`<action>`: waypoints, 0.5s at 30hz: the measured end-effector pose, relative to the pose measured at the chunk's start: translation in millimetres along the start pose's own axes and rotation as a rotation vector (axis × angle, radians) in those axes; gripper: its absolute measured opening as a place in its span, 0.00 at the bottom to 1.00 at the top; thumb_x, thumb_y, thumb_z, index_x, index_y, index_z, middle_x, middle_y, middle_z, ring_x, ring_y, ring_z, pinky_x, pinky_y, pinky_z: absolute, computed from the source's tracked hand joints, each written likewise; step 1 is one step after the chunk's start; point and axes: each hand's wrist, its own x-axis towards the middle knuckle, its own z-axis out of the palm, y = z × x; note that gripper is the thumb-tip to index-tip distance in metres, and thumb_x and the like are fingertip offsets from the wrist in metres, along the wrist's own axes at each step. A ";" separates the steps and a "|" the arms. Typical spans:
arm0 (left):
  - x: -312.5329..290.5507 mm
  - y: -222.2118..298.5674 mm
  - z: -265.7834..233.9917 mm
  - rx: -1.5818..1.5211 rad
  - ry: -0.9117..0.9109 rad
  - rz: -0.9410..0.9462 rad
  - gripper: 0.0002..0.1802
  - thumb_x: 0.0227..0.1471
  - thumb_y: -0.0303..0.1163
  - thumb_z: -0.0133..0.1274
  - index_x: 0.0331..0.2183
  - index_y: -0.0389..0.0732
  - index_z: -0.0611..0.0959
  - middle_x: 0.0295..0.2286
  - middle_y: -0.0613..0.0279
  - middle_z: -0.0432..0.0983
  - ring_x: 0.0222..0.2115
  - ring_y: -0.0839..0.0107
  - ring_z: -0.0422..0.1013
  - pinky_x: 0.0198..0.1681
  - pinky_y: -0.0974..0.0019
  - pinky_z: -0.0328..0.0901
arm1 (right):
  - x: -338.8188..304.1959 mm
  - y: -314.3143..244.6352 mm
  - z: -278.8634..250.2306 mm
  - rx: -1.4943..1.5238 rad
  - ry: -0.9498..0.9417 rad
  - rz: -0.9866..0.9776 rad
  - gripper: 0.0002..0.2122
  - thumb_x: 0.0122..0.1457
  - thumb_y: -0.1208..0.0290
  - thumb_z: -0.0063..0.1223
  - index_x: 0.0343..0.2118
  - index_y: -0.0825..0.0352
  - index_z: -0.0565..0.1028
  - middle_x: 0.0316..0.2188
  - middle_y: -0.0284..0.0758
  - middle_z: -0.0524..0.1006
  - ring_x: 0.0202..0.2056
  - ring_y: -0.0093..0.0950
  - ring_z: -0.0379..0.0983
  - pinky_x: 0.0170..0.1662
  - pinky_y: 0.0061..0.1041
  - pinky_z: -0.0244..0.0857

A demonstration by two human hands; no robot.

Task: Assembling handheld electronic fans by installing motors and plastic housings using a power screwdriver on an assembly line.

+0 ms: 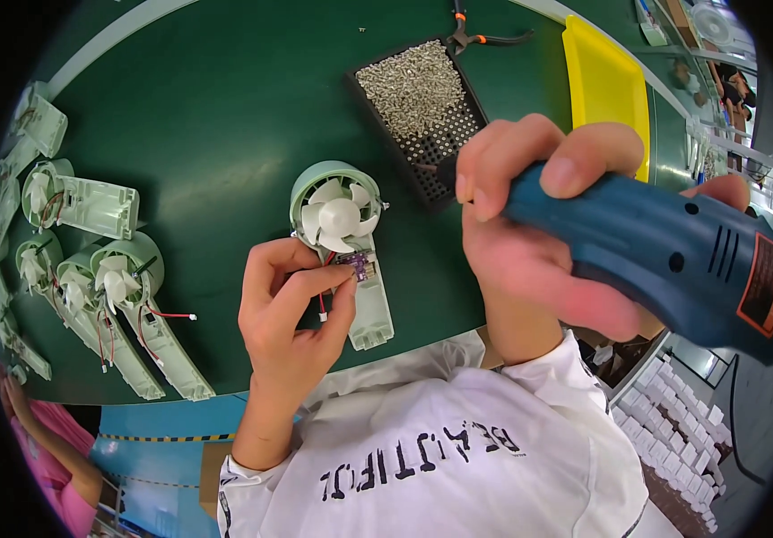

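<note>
Green worktable (225,117) with an open fan shell (373,314) at your left hand (283,305)

Head view. Near the middle of the worktable's near edge lies the pale green fan shell, its round end toward the far edge and its open handle toward you. White fan blades (337,215) sit in the round end. Just below them, in the handle, is a purple circuit board (364,266); your left thumb and forefinger pinch its left end. A red lead with a white plug (323,316) shows between that hand and the handle. Your right hand (530,233) is wrapped round a blue power screwdriver (664,233), its bit directed at the black tray (431,143); whether the bit touches anything cannot be told. Silver screws (409,90) heap the tray's far part. Just beside its far right corner lie cutters (463,38); a yellow tray (606,81) occupies the worktable's far right corner. Similar fan shells (104,208) line the left edge. Past the near left corner is a co-worker in pink (59,457).
</note>
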 end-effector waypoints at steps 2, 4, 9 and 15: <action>-0.5 0.7 -0.7 0.008 -0.003 0.010 0.12 0.38 0.14 0.66 0.29 0.35 0.84 0.34 0.59 0.69 0.29 0.72 0.72 0.29 0.71 0.70 | 2.7 1.3 -3.9 0.004 -0.013 0.003 0.38 0.58 0.37 0.56 0.68 0.38 0.52 0.44 0.30 0.70 0.21 0.28 0.68 0.21 0.31 0.64; -0.6 1.8 -1.4 0.005 0.004 0.007 0.12 0.39 0.14 0.66 0.29 0.34 0.84 0.34 0.59 0.69 0.28 0.72 0.72 0.29 0.71 0.70 | 1.3 -6.1 -6.0 0.013 -0.026 0.010 0.38 0.58 0.38 0.56 0.68 0.37 0.52 0.44 0.30 0.70 0.21 0.28 0.68 0.22 0.32 0.64; 2.2 0.2 -0.1 -0.055 0.003 0.027 0.11 0.40 0.13 0.65 0.30 0.33 0.84 0.34 0.60 0.69 0.26 0.74 0.71 0.27 0.72 0.69 | -15.0 -0.2 27.6 0.162 -0.014 -0.091 0.38 0.61 0.43 0.57 0.69 0.43 0.52 0.44 0.29 0.70 0.19 0.27 0.67 0.21 0.28 0.64; -0.8 -4.4 1.8 -0.056 0.028 0.056 0.11 0.39 0.13 0.65 0.30 0.33 0.84 0.34 0.60 0.69 0.25 0.74 0.71 0.26 0.72 0.69 | -42.8 -0.7 50.8 0.110 -0.019 -0.011 0.41 0.61 0.41 0.55 0.71 0.42 0.47 0.42 0.33 0.70 0.17 0.28 0.65 0.18 0.29 0.63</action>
